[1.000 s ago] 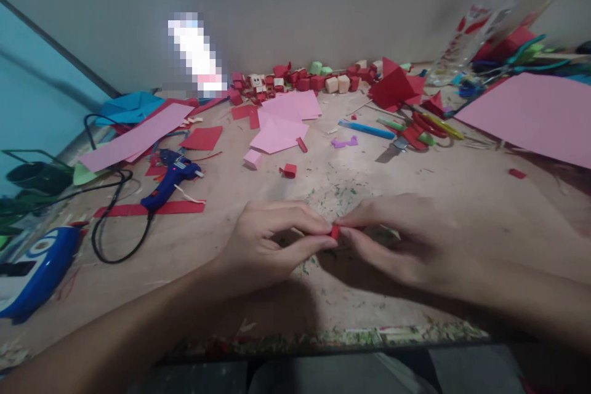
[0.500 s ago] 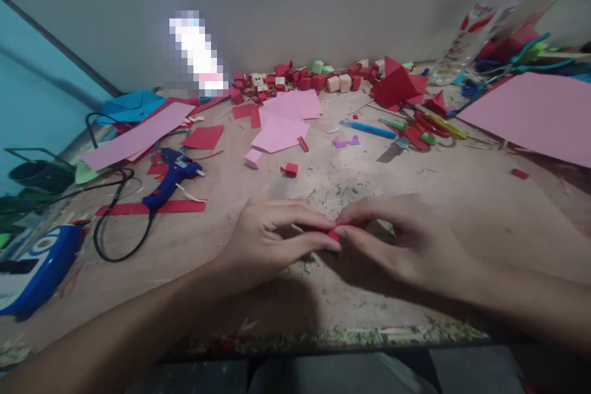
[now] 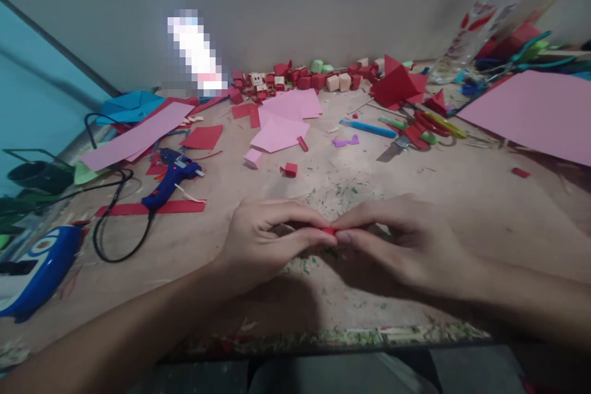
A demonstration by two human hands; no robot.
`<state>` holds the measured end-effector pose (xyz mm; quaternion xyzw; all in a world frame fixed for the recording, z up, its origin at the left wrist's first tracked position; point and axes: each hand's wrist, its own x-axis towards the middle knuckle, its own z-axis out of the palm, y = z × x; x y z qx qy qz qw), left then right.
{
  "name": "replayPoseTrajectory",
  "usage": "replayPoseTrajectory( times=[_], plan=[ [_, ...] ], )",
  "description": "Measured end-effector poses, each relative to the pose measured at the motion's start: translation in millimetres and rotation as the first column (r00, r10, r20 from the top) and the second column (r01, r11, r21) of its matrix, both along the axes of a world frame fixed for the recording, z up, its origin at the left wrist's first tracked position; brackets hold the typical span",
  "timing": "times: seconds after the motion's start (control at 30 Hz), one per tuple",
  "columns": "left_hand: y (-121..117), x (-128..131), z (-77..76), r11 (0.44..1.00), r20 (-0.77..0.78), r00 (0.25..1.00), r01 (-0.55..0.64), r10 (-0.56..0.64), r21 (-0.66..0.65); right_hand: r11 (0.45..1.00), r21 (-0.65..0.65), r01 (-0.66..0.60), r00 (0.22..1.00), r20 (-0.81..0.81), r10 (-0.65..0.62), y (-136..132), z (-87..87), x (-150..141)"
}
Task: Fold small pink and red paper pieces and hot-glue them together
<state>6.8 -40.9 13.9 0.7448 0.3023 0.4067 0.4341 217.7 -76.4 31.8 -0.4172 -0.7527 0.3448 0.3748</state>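
Observation:
Between the fingertips of both hands sits a small piece of red paper (image 3: 329,231), mostly covered by the fingers. My left hand (image 3: 272,231) pinches it from the left with thumb and forefinger. From the right, my right hand (image 3: 397,237) grips it the same way, and the fingertips of the two hands meet. Beyond the hands lies a small red paper box (image 3: 290,170) with a twisted end. A pink paper cube (image 3: 253,158) stands to its left.
A blue glue gun (image 3: 170,183) with a black cable lies at left on a red strip. Pink sheets (image 3: 281,129), a blue pen (image 3: 369,128) and red-handled scissors (image 3: 422,129) lie farther back. Many little red boxes (image 3: 305,82) line the wall. A clear bottle (image 3: 468,37) stands at back right.
The fingertips of both hands have shifted slightly left, and the left thumb has drawn back along the red paper. The things on the table have stayed put.

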Motion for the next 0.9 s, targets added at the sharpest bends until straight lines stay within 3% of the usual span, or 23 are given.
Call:
replayPoseTrajectory(
  times=[0.17, 0.33, 0.5, 0.9],
  plan=[
    [-2.5, 1.4, 3.1, 0.998, 0.002, 1.0, 0.001, -0.001, -0.057, 0.998, -0.063, -0.013, 1.0, -0.004, 0.013, 1.2, 2.2, 0.3],
    [0.3, 4.1, 6.7, 0.965, 0.061, 0.998, 0.009, 0.008, -0.262, 0.992, -0.122, 0.031, 0.999, 0.009, -0.03, 0.4, 6.3, 1.0],
    [2.3, 4.9, 1.7, 0.914, 0.091, 0.996, 0.027, 0.011, -0.406, 0.993, -0.115, -0.034, 0.999, -0.017, 0.033, 2.9, 6.9, 1.2],
    [-0.7, 6.2, -2.1, 0.911, 0.196, 0.978, 0.02, 0.068, -0.413, 0.988, -0.152, -0.041, 0.997, -0.075, 0.03, 5.1, 1.9, 5.9]
  ],
)
